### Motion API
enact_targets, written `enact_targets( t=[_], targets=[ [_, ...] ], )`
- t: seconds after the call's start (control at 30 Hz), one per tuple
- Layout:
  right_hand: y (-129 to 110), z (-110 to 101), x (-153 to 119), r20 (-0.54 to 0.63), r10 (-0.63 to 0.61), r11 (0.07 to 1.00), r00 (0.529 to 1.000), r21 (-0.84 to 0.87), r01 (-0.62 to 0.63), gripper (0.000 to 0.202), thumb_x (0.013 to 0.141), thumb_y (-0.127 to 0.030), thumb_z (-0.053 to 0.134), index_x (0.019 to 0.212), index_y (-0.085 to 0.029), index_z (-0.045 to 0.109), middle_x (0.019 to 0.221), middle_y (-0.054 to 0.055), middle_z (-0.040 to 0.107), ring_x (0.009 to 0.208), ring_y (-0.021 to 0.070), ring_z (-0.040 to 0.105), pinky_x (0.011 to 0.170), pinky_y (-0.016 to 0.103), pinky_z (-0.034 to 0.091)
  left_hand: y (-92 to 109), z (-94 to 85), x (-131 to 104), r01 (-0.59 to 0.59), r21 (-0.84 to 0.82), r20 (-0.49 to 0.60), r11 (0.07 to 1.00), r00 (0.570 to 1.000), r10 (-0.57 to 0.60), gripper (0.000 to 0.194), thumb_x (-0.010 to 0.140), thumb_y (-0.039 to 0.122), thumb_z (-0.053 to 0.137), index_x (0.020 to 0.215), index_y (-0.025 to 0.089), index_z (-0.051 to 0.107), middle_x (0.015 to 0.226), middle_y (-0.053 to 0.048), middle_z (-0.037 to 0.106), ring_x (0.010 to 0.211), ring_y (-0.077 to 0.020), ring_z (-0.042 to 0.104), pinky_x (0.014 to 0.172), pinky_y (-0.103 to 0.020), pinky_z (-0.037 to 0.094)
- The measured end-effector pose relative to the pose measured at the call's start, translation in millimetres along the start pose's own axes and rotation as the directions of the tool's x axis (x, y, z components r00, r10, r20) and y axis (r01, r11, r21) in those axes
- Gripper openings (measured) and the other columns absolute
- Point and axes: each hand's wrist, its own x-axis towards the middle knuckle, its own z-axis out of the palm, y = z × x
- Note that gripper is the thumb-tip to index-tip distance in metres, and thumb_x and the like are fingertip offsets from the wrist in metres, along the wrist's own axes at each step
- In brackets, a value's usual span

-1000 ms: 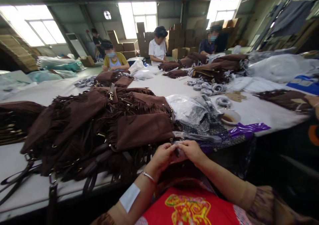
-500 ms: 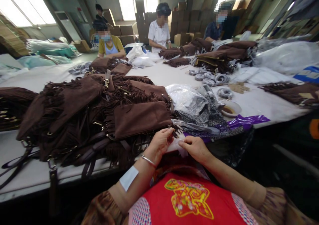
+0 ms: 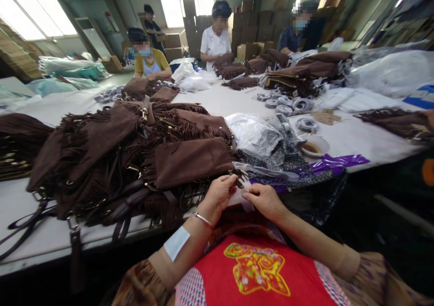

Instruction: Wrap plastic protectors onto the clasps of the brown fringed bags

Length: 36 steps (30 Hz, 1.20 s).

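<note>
Close together at the table's front edge, both of my hands are closed in pinches. In my left hand (image 3: 220, 194) is a small dark brown fringed piece (image 3: 239, 182), its strips sticking out past the fingertips. My right hand (image 3: 266, 200) pinches a thin whitish, see-through sheet (image 3: 242, 198) just beside it; whether this is plastic or paper I cannot tell. Right behind my left hand lies a brown fringed bag (image 3: 195, 162) with its flat side up. It rests against a large heap of similar bags (image 3: 98, 148) with straps and gold-coloured clasps.
Clear plastic wrap (image 3: 254, 134) lies on speckled grey material (image 3: 271, 159), near a roll of tape (image 3: 313, 146). Coiled grey bands (image 3: 286, 105) and more brown bags (image 3: 305, 73) sit farther back. Several people work across the white table (image 3: 203, 100). Straps hang over the front edge.
My hands stay almost in place. In the background, a person in dark clothes stands more upright and farther right. At the far right edge, a hand now shows by the brown bag.
</note>
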Motion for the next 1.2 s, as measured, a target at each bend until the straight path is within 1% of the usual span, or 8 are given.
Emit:
enact_targets(
  t=[0.2,0.43,0.57,0.67,0.83,0.93,1.03,1.2],
  targets=[
    [0.8,0.2,1.8,-0.006,0.008,1.0,1.0,0.026,-0.008,0.022,0.075,-0.036,0.065,0.068,-0.017,0.074,0.067,0.002,0.067,0.066,0.0171,0.055,0.063,0.027,0.039,-0.3,2.4,-1.7,-0.005,0.021,-0.007,1.0,1.0,0.005,0.038,0.051,0.039,0.088,0.067,0.012,0.066,0.061,0.001,0.057,0.057,-0.0083,0.048,0.056,-0.023,0.034],
    [9.0,4.2,0.9,0.072,0.096,0.969,0.993,0.223,-0.11,0.036,0.076,-0.046,0.063,0.065,-0.013,0.069,0.057,-0.002,0.058,0.056,0.0115,0.046,0.053,0.023,0.033,0.8,-0.6,-5.9,0.003,0.029,-0.007,1.0,1.0,-0.003,0.037,0.053,0.039,0.087,0.069,0.013,0.067,0.067,0.0,0.059,0.061,-0.0086,0.05,0.058,-0.023,0.036],
    [13.4,5.5,-0.3,0.087,0.116,0.953,0.989,0.271,-0.135,0.037,0.075,-0.048,0.064,0.066,-0.012,0.069,0.058,-0.002,0.058,0.057,0.0112,0.046,0.053,0.023,0.033,0.5,-3.3,-6.1,0.019,0.03,0.018,0.999,1.0,-0.02,0.036,0.054,0.038,0.087,0.07,0.013,0.066,0.068,0.0,0.059,0.063,-0.0093,0.051,0.06,-0.024,0.038],
    [8.8,5.7,-0.9,0.084,0.125,0.941,0.989,0.305,-0.145,0.037,0.075,-0.048,0.065,0.065,-0.013,0.069,0.056,-0.002,0.056,0.056,0.0106,0.045,0.053,0.023,0.033,-1.0,-4.0,-5.8,0.021,0.047,0.023,0.999,0.999,-0.022,0.037,0.054,0.038,0.087,0.069,0.013,0.066,0.07,-0.001,0.061,0.066,-0.0103,0.053,0.063,-0.024,0.04],
    [-0.1,5.6,-1.4,0.102,0.169,0.906,0.98,0.375,-0.195,0.037,0.072,-0.05,0.067,0.069,-0.013,0.071,0.054,-0.002,0.056,0.053,0.011,0.045,0.051,0.024,0.034,0.6,-5.3,-7.0,0.034,0.041,0.033,0.999,0.999,-0.036,0.037,0.053,0.038,0.088,0.071,0.013,0.066,0.072,-0.002,0.062,0.067,-0.011,0.054,0.064,-0.025,0.04],
    [3.4,5.0,-2.1,0.118,0.161,0.902,0.98,0.384,-0.194,0.037,0.073,-0.049,0.067,0.071,-0.013,0.073,0.058,-0.001,0.061,0.054,0.0116,0.048,0.052,0.024,0.037,5.0,-7.0,-8.6,0.058,0.02,0.056,0.998,0.997,-0.059,0.035,0.055,0.036,0.087,0.072,0.013,0.067,0.071,-0.002,0.062,0.066,-0.0105,0.053,0.065,-0.025,0.041],
    [8.1,3.8,-2.7,0.126,0.139,0.917,0.982,0.358,-0.175,0.033,0.072,-0.045,0.068,0.078,-0.013,0.075,0.068,0.002,0.068,0.061,0.0146,0.055,0.058,0.025,0.041,7.7,-7.1,-9.3,0.071,0.023,0.066,0.997,0.995,-0.073,0.033,0.056,0.035,0.087,0.069,0.014,0.066,0.066,0.0,0.06,0.064,-0.0102,0.052,0.064,-0.025,0.04],
    [5.0,3.0,-0.7,0.091,0.11,0.95,0.99,0.283,-0.132,0.03,0.072,-0.041,0.068,0.082,-0.014,0.077,0.076,0.003,0.072,0.07,0.0179,0.06,0.067,0.028,0.043,5.5,-4.0,-6.9,0.067,0.048,0.061,0.997,0.996,-0.07,0.034,0.055,0.037,0.087,0.068,0.014,0.066,0.065,0.0,0.059,0.063,-0.0103,0.051,0.059,-0.024,0.037]
  ],
)
